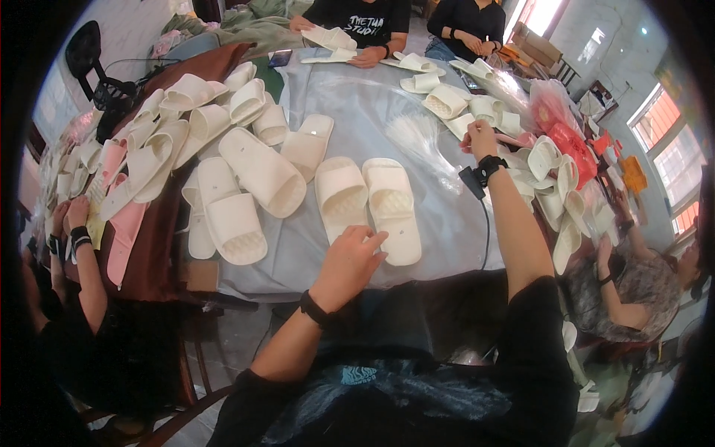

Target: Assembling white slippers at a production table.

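Side by side on the table in front of me lie two cream slide slippers, the left slipper [342, 195] and the right slipper [395, 212]. My left hand [348, 259] is over the near end of the left one, fingers loosely apart with nothing in them. My right hand [481, 138] reaches out to the far right, its fingers curled beside cream slippers and a stack of clear plastic bags [424, 145]. What those fingers pinch, if anything, is too small to make out. More cream slippers [262, 173] lie left of the pair.
A heap of cream slippers [190, 93] and a pink slipper [125, 235] cover the left side. Slippers [566, 175] and red plastic [572, 153] crowd the right. Co-workers' hands [369, 56] are at the far edge and both sides. A black cable [487, 231] hangs from my right wrist.
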A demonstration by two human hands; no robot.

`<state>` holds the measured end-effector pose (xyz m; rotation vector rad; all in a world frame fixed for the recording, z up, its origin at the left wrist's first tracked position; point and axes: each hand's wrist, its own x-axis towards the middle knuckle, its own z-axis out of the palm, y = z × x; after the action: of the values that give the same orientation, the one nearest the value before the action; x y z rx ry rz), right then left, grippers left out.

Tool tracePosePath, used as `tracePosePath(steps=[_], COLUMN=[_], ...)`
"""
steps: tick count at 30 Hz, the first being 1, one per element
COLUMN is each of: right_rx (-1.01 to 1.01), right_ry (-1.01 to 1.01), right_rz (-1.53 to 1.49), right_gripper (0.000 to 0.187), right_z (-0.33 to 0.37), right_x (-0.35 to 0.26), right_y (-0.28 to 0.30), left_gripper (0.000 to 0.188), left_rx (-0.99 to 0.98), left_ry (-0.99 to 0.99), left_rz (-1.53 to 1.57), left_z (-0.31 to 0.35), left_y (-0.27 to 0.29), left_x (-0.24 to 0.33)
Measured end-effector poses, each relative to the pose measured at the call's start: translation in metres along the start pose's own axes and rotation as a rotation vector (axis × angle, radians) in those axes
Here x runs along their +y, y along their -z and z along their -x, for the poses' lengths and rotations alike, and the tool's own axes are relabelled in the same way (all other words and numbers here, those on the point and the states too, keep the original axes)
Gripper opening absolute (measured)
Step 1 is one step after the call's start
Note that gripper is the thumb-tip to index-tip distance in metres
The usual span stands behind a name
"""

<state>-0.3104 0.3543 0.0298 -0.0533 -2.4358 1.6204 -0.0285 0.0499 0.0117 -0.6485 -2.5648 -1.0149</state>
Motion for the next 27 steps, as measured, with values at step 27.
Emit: tracePosePath(steps=[27], right_rx=[-0.231], right_ry=[0.247], right_rz=[-0.202], right_gripper=[0.007], right_z=[0.086], right_x=[-0.049], right_y=[-0.035], left_gripper=[0.038], left_rx=[0.16], left_ry=[0.342], left_rz=[0.811], left_z=[-0.208], left_y=[-0.013], left_x=[-0.027])
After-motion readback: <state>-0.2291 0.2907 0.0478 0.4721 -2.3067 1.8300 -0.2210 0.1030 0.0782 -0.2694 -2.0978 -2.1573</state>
